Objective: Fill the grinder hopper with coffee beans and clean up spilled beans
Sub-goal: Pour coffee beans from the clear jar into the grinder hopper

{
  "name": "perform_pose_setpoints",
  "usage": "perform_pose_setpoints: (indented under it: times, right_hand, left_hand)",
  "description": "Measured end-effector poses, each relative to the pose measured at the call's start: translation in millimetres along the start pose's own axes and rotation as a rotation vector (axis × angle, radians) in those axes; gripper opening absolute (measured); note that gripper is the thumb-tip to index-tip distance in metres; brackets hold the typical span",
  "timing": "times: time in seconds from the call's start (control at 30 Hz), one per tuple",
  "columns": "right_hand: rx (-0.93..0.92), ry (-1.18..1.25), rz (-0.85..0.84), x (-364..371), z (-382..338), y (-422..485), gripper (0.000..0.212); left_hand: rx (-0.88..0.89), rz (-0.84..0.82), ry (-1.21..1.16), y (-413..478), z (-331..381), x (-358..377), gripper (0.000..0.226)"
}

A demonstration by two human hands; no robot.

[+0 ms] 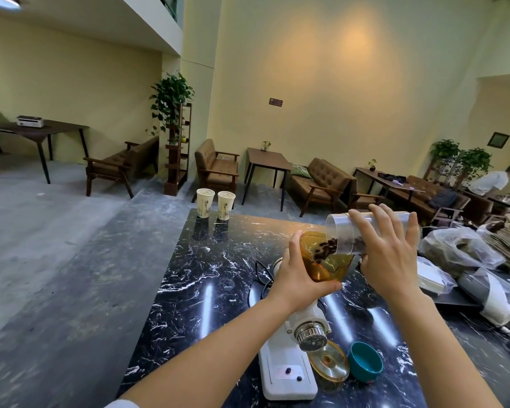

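A white coffee grinder (pixel 289 375) stands on the black marble counter (pixel 206 278). My left hand (pixel 295 278) grips its amber hopper (pixel 321 266) from the left side. My right hand (pixel 386 248) holds a clear plastic jar (pixel 342 231) tipped on its side, mouth over the hopper. Dark coffee beans (pixel 326 248) pour from the jar into the hopper. Two spilled beans (pixel 293 374) lie on the grinder's base.
The amber hopper lid (pixel 330 363) and a teal cap (pixel 365 362) lie right of the grinder base. Two paper cups (pixel 215 203) stand at the counter's far edge. Plastic bags (pixel 457 254) and paper clutter crowd the right side. A person bends over a table at far right.
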State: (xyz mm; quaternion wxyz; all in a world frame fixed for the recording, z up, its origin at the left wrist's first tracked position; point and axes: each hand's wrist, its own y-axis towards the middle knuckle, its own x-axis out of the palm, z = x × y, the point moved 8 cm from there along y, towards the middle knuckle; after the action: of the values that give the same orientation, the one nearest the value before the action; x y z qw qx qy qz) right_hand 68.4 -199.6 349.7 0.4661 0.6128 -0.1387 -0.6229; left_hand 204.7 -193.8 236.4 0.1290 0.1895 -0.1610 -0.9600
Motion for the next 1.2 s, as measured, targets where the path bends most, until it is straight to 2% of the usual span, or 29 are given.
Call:
perform_pose_setpoints:
  times: [0.23,0.4,0.53,0.7,0.8,0.97,1.07,1.2]
  right_hand:
    - [0.172,0.192,-0.075,6,16,-2,0.086]
    - [0.253,0.419,-0.066,3,26,-13,0.087]
    - [0.316,0.711,-0.062,6,36,-24,0.089]
    - [0.586,1.144,-0.016,34,77,-94,0.081]
    - [0.767,1.148,-0.009,73,105,-174,0.080]
    - [1.070,1.041,-0.140,137,137,-295,0.086]
    - [1.145,1.026,-0.204,157,147,-327,0.088]
    - [1.140,1.063,-0.261,174,144,-345,0.092]
  left_hand:
    - [0.008,-0.002,-0.004,1,-2,0,0.116]
    - [0.014,0.010,-0.013,0,-3,1,0.115]
    - [0.012,0.026,-0.009,2,-3,1,0.115]
    - [-0.018,0.086,-0.094,-2,-16,9,0.114]
    - [-0.003,0.153,-0.133,-5,-20,14,0.107]
    - [0.015,0.227,-0.141,-10,-16,18,0.097]
    - [-0.004,0.252,-0.126,-13,-12,18,0.094]
    - [-0.037,0.288,-0.157,-20,-5,20,0.088]
